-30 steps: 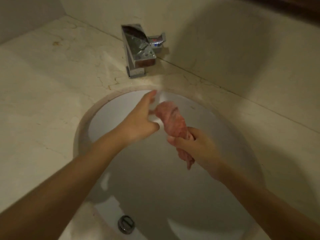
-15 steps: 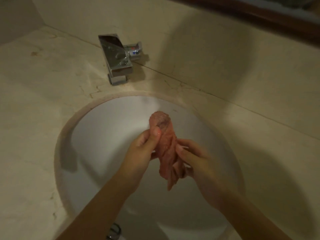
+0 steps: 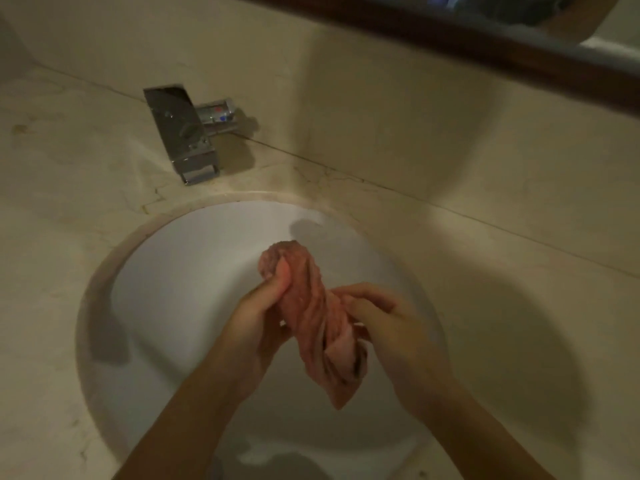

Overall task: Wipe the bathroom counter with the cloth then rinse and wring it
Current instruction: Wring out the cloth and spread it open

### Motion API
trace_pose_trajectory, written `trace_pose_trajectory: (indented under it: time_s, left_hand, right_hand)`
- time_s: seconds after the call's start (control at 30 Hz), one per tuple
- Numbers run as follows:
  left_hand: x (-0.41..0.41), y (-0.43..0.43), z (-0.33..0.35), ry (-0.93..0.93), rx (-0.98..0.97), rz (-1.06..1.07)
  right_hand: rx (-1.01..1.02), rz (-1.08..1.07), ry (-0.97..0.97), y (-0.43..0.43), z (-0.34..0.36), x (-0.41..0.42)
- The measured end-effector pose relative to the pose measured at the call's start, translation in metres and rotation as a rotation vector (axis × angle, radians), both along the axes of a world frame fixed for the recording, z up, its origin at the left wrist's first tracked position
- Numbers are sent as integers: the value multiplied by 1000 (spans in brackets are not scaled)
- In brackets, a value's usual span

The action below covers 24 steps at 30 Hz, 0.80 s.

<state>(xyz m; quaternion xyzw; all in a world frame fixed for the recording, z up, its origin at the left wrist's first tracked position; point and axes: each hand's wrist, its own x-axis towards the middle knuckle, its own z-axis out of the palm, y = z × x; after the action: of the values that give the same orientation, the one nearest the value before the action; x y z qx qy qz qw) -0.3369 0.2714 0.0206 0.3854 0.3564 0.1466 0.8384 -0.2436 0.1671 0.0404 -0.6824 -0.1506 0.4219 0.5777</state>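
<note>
A pink cloth, rolled into a wet twisted bundle, hangs over the white sink basin. My left hand grips its upper part, thumb pressed near the top end. My right hand holds the lower part from the right, fingers wrapped round it. The cloth's loose tail hangs below both hands. The beige marble counter surrounds the basin.
A square chrome faucet with a side lever stands behind the basin at the left. The beige backsplash wall rises behind, with a dark wooden mirror frame above it. No water stream is visible.
My left hand came back from near the faucet and closed on the cloth's upper part. Both hands now hold the bundle lower over the basin. The view shifted.
</note>
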Motion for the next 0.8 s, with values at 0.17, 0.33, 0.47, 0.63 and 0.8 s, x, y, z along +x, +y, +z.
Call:
trace_pose_trajectory:
  time_s: [0.17,0.33,0.47,0.63,0.8]
  left_hand:
    - [9,-15,44,12,149,-35]
    - [11,-33,84,-25,230,-151]
    - [22,-49,110,-54,433,-277]
    - [29,-62,127,38,561,-339]
    - [15,-65,135,72,695,-377]
  right_hand:
    - [-47,128,-253,-9,39,-4]
    - [-34,65,-792,-39,58,6]
    - [-23,-103,-650,-63,79,16]
    - [74,-323,-276,-88,118,41]
    - [-60,-213,-166,-123,147,57]
